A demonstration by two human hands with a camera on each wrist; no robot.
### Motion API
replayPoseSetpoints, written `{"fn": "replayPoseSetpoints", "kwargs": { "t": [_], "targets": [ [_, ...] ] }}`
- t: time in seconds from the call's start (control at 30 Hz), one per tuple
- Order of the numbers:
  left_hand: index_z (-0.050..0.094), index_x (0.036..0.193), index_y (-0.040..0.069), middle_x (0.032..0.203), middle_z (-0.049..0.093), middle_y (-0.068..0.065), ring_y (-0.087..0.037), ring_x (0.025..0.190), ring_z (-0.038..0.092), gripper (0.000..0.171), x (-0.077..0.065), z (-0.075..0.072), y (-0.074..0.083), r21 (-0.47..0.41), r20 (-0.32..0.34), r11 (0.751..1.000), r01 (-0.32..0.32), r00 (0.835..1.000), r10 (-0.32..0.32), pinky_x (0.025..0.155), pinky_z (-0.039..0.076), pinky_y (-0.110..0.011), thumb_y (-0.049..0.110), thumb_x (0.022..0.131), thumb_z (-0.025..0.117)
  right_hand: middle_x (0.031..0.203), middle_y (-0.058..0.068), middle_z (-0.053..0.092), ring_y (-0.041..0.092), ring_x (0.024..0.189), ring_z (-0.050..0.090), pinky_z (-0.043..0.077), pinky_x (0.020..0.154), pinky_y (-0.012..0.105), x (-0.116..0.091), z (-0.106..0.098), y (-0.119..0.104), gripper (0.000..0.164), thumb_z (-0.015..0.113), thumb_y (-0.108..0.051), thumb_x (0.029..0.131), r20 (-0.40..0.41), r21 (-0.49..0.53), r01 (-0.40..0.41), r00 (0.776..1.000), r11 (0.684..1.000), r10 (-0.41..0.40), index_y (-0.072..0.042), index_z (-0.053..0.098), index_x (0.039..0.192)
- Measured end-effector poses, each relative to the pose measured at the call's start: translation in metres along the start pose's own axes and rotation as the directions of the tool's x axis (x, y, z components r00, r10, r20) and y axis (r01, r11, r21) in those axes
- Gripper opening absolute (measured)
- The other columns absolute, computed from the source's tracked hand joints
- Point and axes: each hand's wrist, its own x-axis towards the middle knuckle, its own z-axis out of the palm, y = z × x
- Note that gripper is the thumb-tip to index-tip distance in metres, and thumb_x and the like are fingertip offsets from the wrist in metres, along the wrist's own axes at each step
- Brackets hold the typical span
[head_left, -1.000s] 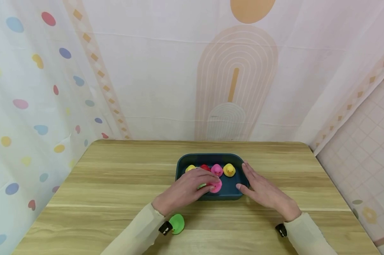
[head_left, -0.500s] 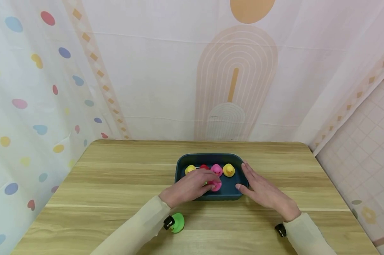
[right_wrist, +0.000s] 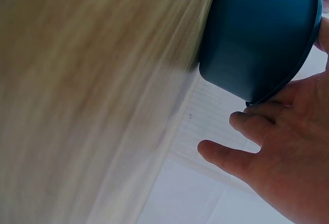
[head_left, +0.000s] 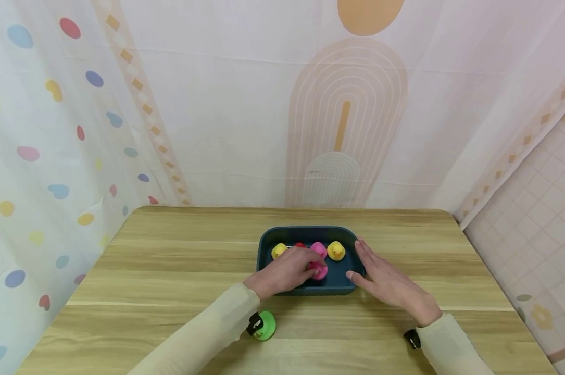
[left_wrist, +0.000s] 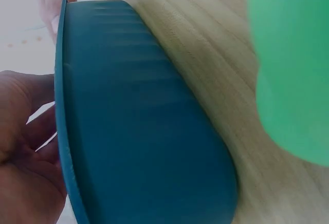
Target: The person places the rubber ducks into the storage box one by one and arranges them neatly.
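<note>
My left hand reaches over the front of a dark blue tray, pinching a pink rubber duck between thumb and fingers inside it. Behind that hand stand a yellow duck, a partly covered red duck, a second pink duck and another yellow duck. At the tray's right end, my right hand rests on the rim with its fingers extended. The right wrist view has these fingers against the rim. The left wrist view hides the ducks behind the tray wall.
A green rubber duck sits on the wooden table in front of the tray, partly behind the left wrist's camera strap. Patterned curtains hang behind the table and along its sides.
My left forearm has shifted to the right, and the left hand moves slightly right with the pink duck. My right hand stays at the tray's end.
</note>
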Motion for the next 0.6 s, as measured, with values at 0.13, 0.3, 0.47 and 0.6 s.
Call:
{"fn": "replayPoseSetpoints", "kwargs": {
  "t": [0.13,0.3,0.47,0.6],
  "targets": [
    [0.077,0.112,0.007,0.105,0.075,-0.002,-0.009,0.085,0.062,0.016,0.0038,0.0028,-0.002,0.006,0.016,1.0,0.01,1.0,-0.01,0.085,0.055,-0.02,0.009,0.097,0.074,0.17,0.022,0.011,0.042,0.153,0.023,0.028,0.12,0.06,0.0001,0.0,-0.0002,0.087,0.046,-0.055,0.108,0.004,0.006,0.0,1.0,1.0,0.0,0.004,0.015,0.163],
    [0.077,0.111,0.006,0.104,0.075,-0.002,-0.012,0.084,0.063,0.014,0.0074,0.0051,-0.0038,0.014,0.039,1.0,0.008,0.999,-0.008,0.084,0.055,-0.022,0.009,0.097,0.074,0.171,0.021,0.011,0.041,0.154,0.023,0.028,0.121,0.059,0.0,-0.0003,0.0005,0.087,0.046,-0.056,0.108,0.003,0.014,-0.01,1.0,1.0,0.01,0.003,0.014,0.164],
    [0.076,0.112,0.007,0.105,0.075,-0.002,-0.013,0.085,0.062,0.014,0.0084,0.0049,-0.0028,0.024,0.058,0.999,0.023,0.998,-0.025,0.085,0.055,-0.022,0.01,0.098,0.073,0.171,0.02,0.01,0.041,0.154,0.022,0.027,0.121,0.059,0.0001,-0.0007,0.0004,0.088,0.046,-0.056,0.107,0.009,0.015,-0.016,1.0,1.0,0.016,0.002,0.014,0.164],
    [0.076,0.112,0.007,0.104,0.074,-0.002,-0.011,0.084,0.061,0.014,0.0099,0.0068,-0.0047,0.016,0.072,0.999,0.045,0.996,-0.046,0.084,0.054,-0.021,0.01,0.098,0.073,0.171,0.02,0.011,0.041,0.154,0.022,0.027,0.121,0.059,0.0002,-0.0004,0.0005,0.088,0.046,-0.057,0.107,0.009,0.01,-0.016,1.0,1.0,0.016,0.003,0.014,0.164]
  ]
}}
